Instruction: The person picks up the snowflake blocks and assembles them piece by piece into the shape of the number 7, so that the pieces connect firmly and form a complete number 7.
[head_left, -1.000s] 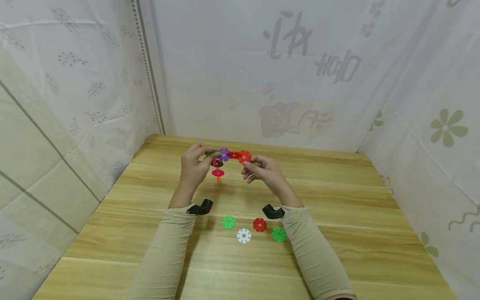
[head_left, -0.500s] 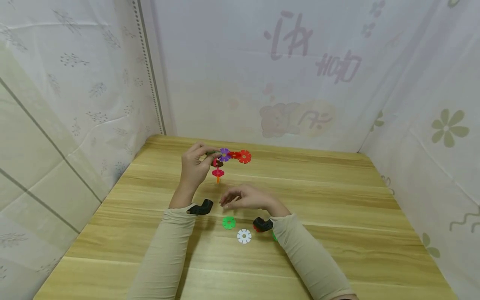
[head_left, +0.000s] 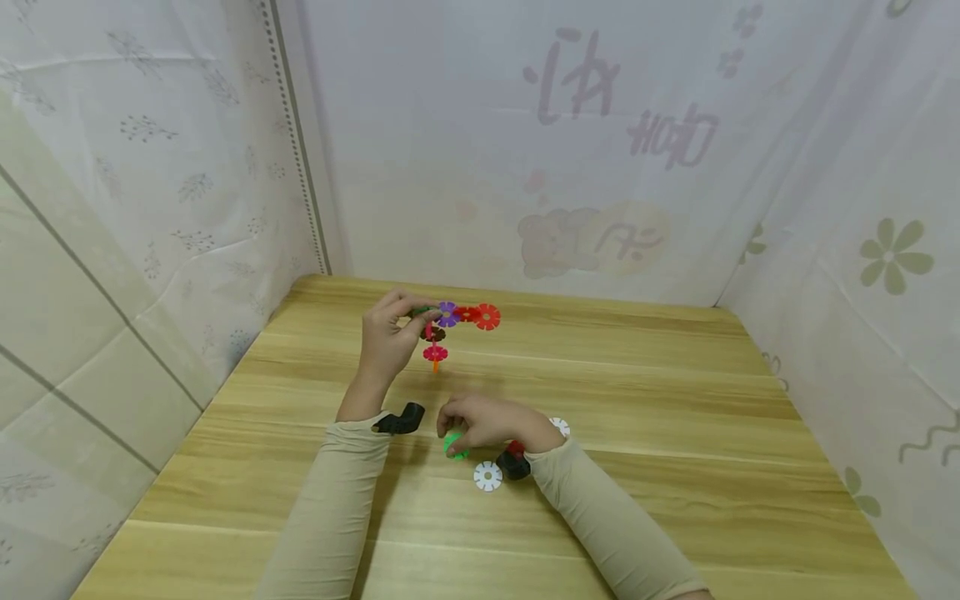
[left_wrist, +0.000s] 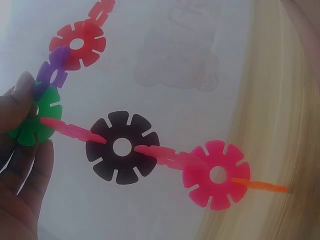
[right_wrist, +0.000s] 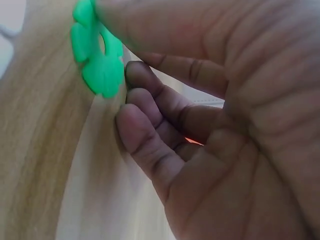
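Observation:
My left hand [head_left: 390,333] holds up a chain of slotted plastic snowflake discs, its thumb and fingers pinching a green disc [left_wrist: 45,122]. One branch runs from there through a purple disc [left_wrist: 59,79] to red discs [left_wrist: 90,37]. The other goes through a pink disc seen edge-on, a dark brown disc [left_wrist: 100,150] and a bright pink disc [left_wrist: 197,182] to an orange disc [left_wrist: 265,186] at the end. Low over the table, my right hand [head_left: 483,421] has its thumb and finger at a loose green disc [right_wrist: 100,77], which they pinch at its edge.
A white disc [head_left: 478,477] lies in front of the right hand. Another white disc [head_left: 560,427] and a red disc [head_left: 516,447] are partly hidden by the right wrist and its black camera mount [head_left: 513,466]. Printed cloth walls [head_left: 420,167] surround the wooden table [head_left: 637,375].
My right hand has left the red end of the chain, come down toward the front left, and taken hold of the loose green disc. The left hand keeps the chain in nearly the same place.

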